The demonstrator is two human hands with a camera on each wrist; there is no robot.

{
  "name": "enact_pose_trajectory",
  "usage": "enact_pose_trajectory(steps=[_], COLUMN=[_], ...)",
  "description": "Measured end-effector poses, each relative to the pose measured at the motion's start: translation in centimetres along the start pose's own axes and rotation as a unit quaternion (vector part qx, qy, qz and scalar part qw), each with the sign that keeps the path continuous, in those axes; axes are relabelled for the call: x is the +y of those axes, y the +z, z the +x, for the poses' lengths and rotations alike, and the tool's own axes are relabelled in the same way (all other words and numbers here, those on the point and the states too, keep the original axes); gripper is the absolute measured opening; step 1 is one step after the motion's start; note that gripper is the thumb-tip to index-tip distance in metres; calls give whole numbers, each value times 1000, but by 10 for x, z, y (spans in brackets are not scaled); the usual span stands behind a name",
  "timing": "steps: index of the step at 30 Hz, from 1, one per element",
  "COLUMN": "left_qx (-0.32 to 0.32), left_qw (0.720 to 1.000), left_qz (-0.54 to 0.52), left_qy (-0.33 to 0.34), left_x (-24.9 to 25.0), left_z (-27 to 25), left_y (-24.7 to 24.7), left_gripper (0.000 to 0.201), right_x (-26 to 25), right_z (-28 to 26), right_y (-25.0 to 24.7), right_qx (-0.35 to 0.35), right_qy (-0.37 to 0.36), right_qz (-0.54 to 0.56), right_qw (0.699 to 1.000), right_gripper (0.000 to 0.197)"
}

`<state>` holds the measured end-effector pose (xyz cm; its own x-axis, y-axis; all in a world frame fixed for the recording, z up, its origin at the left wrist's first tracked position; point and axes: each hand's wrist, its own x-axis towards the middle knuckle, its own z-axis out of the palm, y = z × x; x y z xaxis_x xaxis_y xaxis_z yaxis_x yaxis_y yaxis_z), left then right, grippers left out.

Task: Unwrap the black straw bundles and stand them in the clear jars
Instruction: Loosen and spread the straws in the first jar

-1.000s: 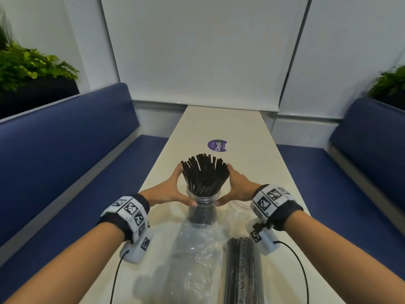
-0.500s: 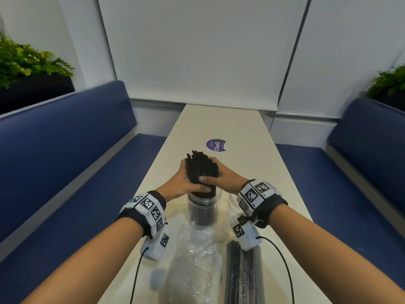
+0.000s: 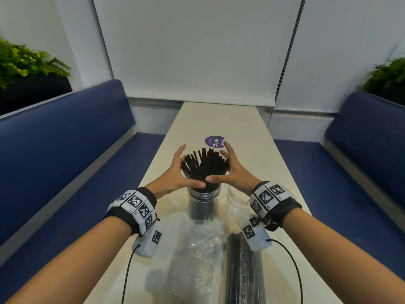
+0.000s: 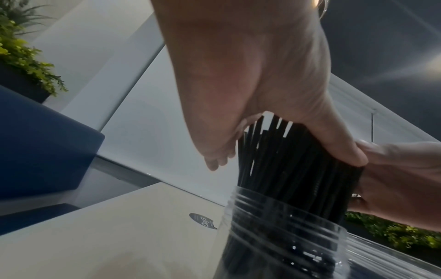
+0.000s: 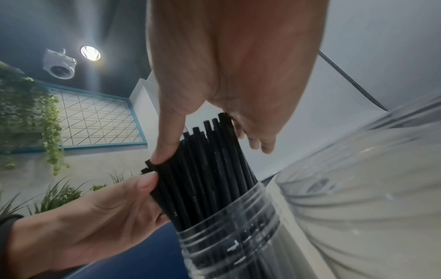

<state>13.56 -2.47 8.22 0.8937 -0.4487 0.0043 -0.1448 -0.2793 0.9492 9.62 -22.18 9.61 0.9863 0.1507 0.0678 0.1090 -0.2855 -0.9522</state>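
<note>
Half a second ago both hands were clamped tight round the bunch of thin black plastic straws (image 3: 205,166), squeezing the tops together; now the grip has loosened and the tops have fanned out again. The left hand (image 3: 175,174) cups the bunch from its side, fingers spread and fairly straight, thumb lying across the near face of the straws. The right hand (image 3: 233,170) mirrors it, fingers apart and extended along the far side, thumb pointing inward until its tip meets the left thumb. In the right wrist view the two thumbs press against the straws just above the rim, without curling round them.

Those straws stand upright in the clear ribbed plastic jar (image 3: 203,205), their lower halves visible through its wall, their tops leaning outward in all directions. A second clear plastic jar (image 3: 237,199) stands just to the right of it, partly hidden behind the right wrist; I cannot tell whether anything is in it.

Nearer the person, a crumpled clear plastic wrapper (image 3: 195,257) lies on the long cream table (image 3: 243,128), and beside it on the right lies a wrapped bundle of black straws (image 3: 242,273), lengthwise. Beyond the hands a round purple sticker (image 3: 214,141) sits on the tabletop. Blue padded benches (image 3: 65,139) run along both sides.
</note>
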Motion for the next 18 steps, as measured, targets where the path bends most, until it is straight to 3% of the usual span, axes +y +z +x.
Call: enact_pose_trajectory(steps=[4, 8, 10, 13, 16, 18], left_qx=[27, -9, -6, 60, 141, 163], left_qw=[996, 982, 981, 989, 981, 972], left_qz=[64, 178, 185, 115, 119, 158], left_qy=[55, 63, 60, 71, 53, 65], left_x=[-2, 1, 1, -5, -20, -28], left_z=[-2, -4, -8, -27, -57, -75], left_y=[-4, -5, -9, -18, -17, -9], left_gripper=[127, 109, 107, 113, 83, 52], right_x=[0, -4, -10, -15, -12, -11], right_z=[3, 4, -2, -19, -47, -70], right_y=[-1, 2, -1, -11, -19, -22], right_qx=[-2, -27, 9, 95, 168, 154], right_qy=[-58, -50, -37, -33, -61, -38], right_qz=[-72, -138, -121, -133, -202, -289], right_qw=[996, 989, 992, 986, 963, 944], right_gripper=[108, 85, 81, 70, 34, 18])
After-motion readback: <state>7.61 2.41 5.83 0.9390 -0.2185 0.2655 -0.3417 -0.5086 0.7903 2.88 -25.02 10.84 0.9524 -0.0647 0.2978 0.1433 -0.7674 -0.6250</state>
